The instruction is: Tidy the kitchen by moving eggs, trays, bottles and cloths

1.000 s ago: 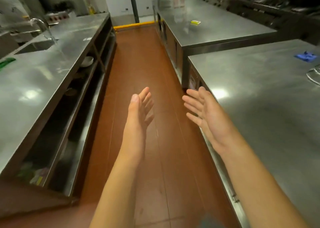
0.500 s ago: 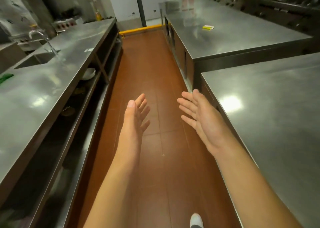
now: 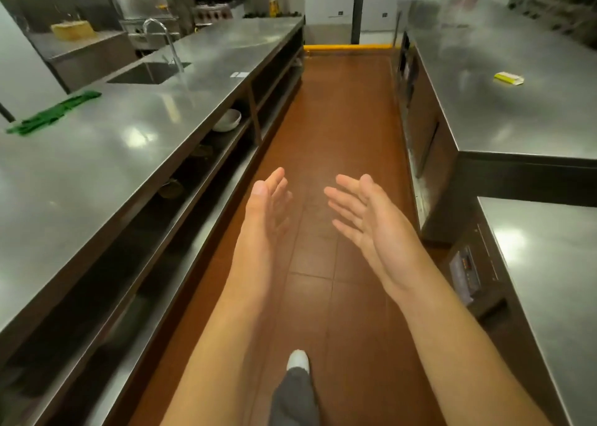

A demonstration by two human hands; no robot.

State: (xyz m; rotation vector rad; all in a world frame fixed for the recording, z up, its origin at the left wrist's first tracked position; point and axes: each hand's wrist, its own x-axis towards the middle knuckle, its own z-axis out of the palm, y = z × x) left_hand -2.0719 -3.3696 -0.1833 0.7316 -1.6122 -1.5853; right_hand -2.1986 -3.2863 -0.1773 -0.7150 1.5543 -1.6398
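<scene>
My left hand [image 3: 266, 212] and my right hand [image 3: 368, 218] are held out in front of me over the brown tiled aisle, palms facing each other, fingers spread, both holding nothing. A green cloth [image 3: 53, 113] lies on the long steel counter [image 3: 135, 134] at the left, well away from my left hand. A small yellow and white item [image 3: 508, 78] lies on the far right steel table [image 3: 517, 118]. No eggs, trays or bottles show clearly in this view.
A sink [image 3: 148, 73] with a curved tap [image 3: 161, 37] is set in the left counter. A white bowl [image 3: 227, 120] sits on the shelf below. A nearer steel table [image 3: 555, 280] stands at the right. A yellow kerb [image 3: 347, 47] ends the aisle.
I have walked forward along the aisle; the view has swung left, the blue cloth on the right table has left the frame, and my leg and white shoe now show below. Both hands stay open.
</scene>
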